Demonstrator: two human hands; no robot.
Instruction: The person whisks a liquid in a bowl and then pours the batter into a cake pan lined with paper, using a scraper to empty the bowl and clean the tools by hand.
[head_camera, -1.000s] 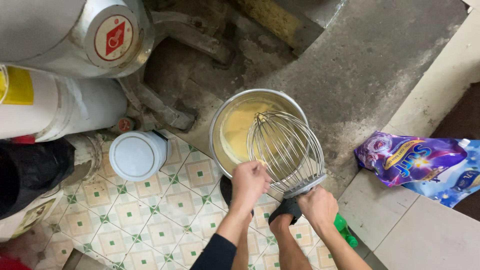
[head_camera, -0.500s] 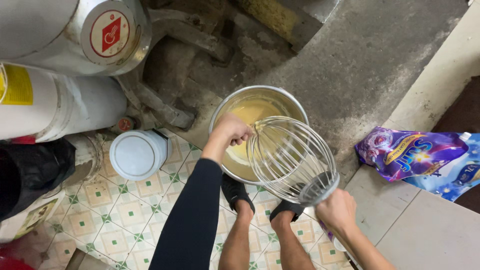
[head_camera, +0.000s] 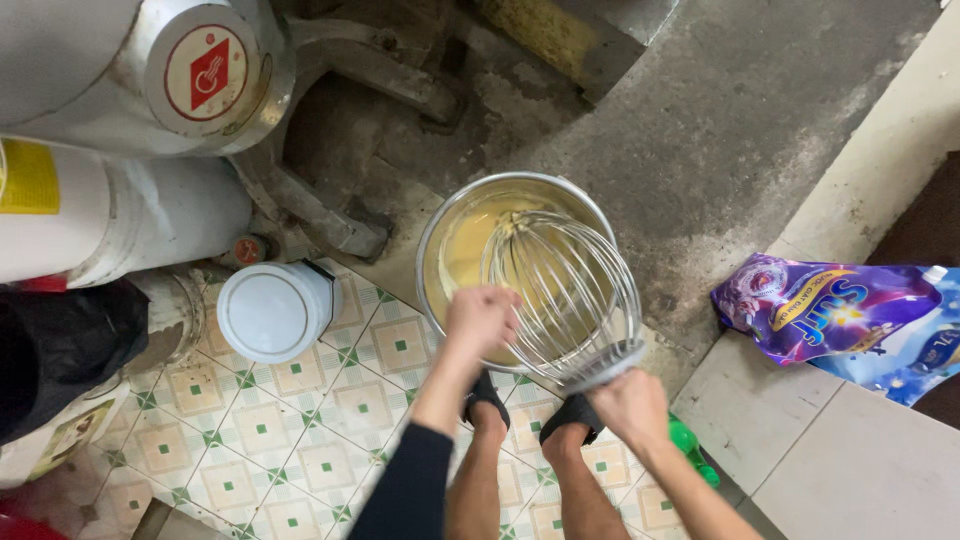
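- Left hand (head_camera: 482, 318): over the near rim of the metal bowl (head_camera: 437, 232), fingers curled in together. It touches the wires of the whisk; whether it truly grips a wire or only presses against them, cannot tell.
- Right hand (head_camera: 630, 408): closed round the base end of the whisk, fingers wrapped tight on the collar where the wires gather.
- Whisk (head_camera: 565, 290): large wire balloon type, lying tilted across the bowl. Its far tip is down in the batter, its base out past the near right rim.
- Bowl stands on the floor at the seam between patterned tile and bare concrete. It holds pale yellow batter (head_camera: 465, 250), smooth and glossy.
- Sandals (head_camera: 530, 405): black straps on both feet, planted on the tile just beside the bowl's near edge, between the two forearms.
- White tub (head_camera: 272, 310) with a round lid, on the tile left of the bowl, near but not touching.
- Big white machine (head_camera: 130, 120) at upper left, with a round cap carrying a red label; its grey base legs run along the concrete behind the tub.
- Purple pouch (head_camera: 810, 315) lying flat on the pale slab to the right, well apart from the bowl.
- Green object (head_camera: 690, 445) by the right forearm, partly hidden; kind unclear.
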